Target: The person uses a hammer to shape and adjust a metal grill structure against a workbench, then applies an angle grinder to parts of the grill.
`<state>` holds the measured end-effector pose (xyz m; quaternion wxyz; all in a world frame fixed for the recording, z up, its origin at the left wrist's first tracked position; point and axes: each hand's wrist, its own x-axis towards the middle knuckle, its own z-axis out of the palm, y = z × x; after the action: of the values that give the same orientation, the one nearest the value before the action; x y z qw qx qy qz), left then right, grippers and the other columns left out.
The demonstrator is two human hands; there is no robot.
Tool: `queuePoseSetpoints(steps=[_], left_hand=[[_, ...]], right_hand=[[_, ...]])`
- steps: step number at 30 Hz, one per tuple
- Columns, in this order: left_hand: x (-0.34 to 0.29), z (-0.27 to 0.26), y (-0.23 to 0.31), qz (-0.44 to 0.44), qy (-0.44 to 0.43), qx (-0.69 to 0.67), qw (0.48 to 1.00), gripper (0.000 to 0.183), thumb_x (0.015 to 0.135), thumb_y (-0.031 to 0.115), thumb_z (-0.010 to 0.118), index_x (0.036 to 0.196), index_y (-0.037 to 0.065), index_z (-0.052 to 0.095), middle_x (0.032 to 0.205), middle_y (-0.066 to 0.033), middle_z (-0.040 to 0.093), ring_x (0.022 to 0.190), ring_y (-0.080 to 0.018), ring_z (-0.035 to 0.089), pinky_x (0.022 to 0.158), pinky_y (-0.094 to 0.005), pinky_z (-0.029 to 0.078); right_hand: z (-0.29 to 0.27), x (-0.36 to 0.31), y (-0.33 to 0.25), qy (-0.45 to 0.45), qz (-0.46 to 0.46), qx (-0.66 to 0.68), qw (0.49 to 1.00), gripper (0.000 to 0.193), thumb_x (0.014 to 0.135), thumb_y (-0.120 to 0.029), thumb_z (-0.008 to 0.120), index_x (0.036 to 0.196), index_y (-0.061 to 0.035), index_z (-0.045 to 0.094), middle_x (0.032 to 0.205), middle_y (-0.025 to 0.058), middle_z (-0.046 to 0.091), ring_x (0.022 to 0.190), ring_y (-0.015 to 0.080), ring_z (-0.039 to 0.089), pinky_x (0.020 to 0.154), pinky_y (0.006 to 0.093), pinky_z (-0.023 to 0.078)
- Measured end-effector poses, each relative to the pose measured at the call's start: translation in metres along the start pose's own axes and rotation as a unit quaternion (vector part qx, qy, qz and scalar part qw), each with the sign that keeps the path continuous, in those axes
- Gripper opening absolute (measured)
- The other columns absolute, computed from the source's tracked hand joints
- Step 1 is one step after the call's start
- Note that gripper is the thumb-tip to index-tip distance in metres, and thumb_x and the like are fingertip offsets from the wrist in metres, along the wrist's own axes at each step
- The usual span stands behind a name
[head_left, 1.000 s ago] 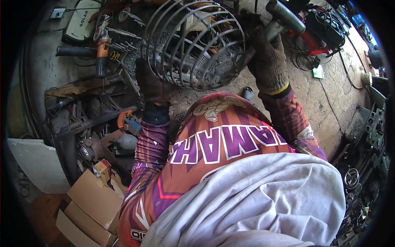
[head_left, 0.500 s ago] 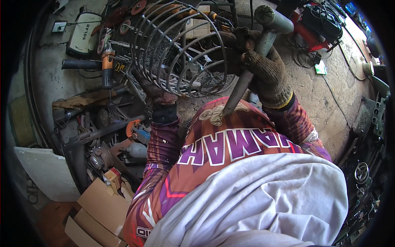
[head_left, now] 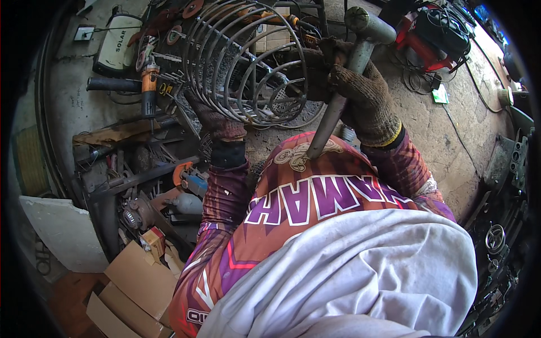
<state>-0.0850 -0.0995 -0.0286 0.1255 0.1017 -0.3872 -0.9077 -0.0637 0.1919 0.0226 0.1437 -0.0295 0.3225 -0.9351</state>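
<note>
A cage of bent round metal rods (head_left: 248, 67), ring after ring, is held up in front of me. My left hand (head_left: 222, 124), in a dark knitted glove, grips its lower left side; the rods and shadow hide most of its fingers. My right hand (head_left: 365, 98), gloved in brown knit, is wrapped round the steel handle of a hammer (head_left: 336, 111). The hammer's thick cylindrical head points up and to the right, and its handle end reaches down toward my shirt. The hammer is just right of the cage's open end.
An orange angle grinder (head_left: 149, 90) and a white-and-dark box (head_left: 118, 45) are at the upper left. Metal scraps and tools crowd the left, above an open cardboard box (head_left: 141, 276). A red-and-black machine (head_left: 431, 39) with cables stands on the concrete floor (head_left: 434, 129) at right.
The cage has tilted and turned slightly in my left hand, its lower rings rising a little. The hammer head has shifted slightly left with my right hand.
</note>
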Motion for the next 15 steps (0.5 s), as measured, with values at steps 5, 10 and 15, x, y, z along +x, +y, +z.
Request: queuePoseSetpoints(steps=[5, 10, 15], left_hand=[[-0.01, 0.015, 0.002, 0.002, -0.023, -0.003, 1.0, 0.055, 0.101, 0.05, 0.043, 0.142, 0.014, 0.045, 0.138, -0.0141, 0.052, 0.124, -0.0342, 0.053, 0.102, -0.0551, 0.046], [-0.028, 0.035, 0.006, -0.001, -0.045, 0.002, 0.999, 0.054, 0.102, 0.049, 0.043, 0.142, 0.013, 0.044, 0.139, -0.0142, 0.051, 0.124, -0.0335, 0.053, 0.102, -0.0533, 0.046], [-0.044, 0.042, 0.011, -0.067, -0.041, 0.008, 0.997, 0.054, 0.102, 0.048, 0.043, 0.143, 0.012, 0.043, 0.14, -0.0142, 0.051, 0.124, -0.0328, 0.054, 0.103, -0.0514, 0.046]], right_hand=[[-0.005, -0.001, 0.004, 0.027, -0.035, -0.135, 0.99, 0.045, 0.087, -0.009, 0.073, 0.128, -0.003, 0.056, 0.104, 0.0038, 0.063, 0.094, 0.0138, 0.064, 0.086, 0.0301, 0.054], [-0.002, 0.002, 0.001, 0.039, 0.006, -0.077, 0.996, 0.038, 0.089, -0.015, 0.072, 0.123, -0.0034, 0.059, 0.103, 0.0046, 0.064, 0.092, 0.0124, 0.064, 0.081, 0.0289, 0.054], [0.003, 0.019, 0.004, 0.074, -0.033, -0.191, 0.978, 0.037, 0.089, -0.018, 0.073, 0.118, -0.0003, 0.06, 0.098, 0.0067, 0.068, 0.088, 0.0146, 0.067, 0.075, 0.029, 0.056]])
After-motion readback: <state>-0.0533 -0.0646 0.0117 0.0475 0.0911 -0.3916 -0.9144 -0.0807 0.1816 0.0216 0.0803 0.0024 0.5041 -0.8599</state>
